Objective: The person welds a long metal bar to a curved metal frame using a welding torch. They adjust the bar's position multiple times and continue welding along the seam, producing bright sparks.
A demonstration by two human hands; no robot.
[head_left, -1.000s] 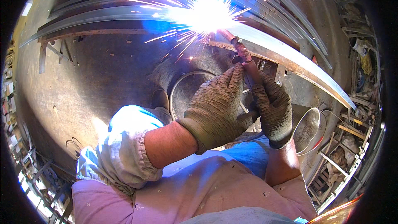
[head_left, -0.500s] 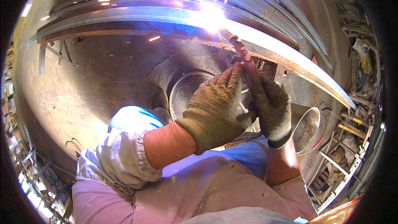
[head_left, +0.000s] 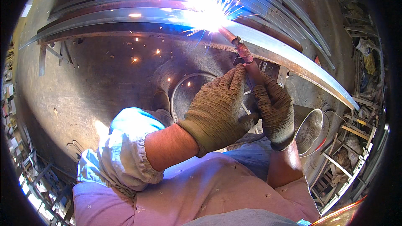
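Observation:
A welding torch (head_left: pixel 244 53) with a copper-coloured nozzle slants up and left, its tip at a bright arc (head_left: pixel 209 10) that throws sparks. My right hand (head_left: pixel 275 111), in a ribbed brownish-green glove, is closed around the torch handle. The matching gloved left hand (head_left: pixel 217 109) steadies the handle from its left side, fingertips pressed against it. Under the arc runs a long flat metal bar (head_left: pixel 293 52), curved by the lens. Glare hides the spot where the nozzle meets the metal.
Several long metal profiles (head_left: pixel 289 27) lie beyond the bar. The work support has a leg (head_left: pixel 42 58) at the left. Below my hands is a round-rimmed container (head_left: pixel 173 98). A bucket (head_left: pixel 310 129) stands right of my right hand, near a slatted metal frame (head_left: pixel 339 165).
The arc glare has grown and shifted slightly left, with many more sparks spraying out. The torch nozzle shows more clearly, and both hands keep nearly the same place.

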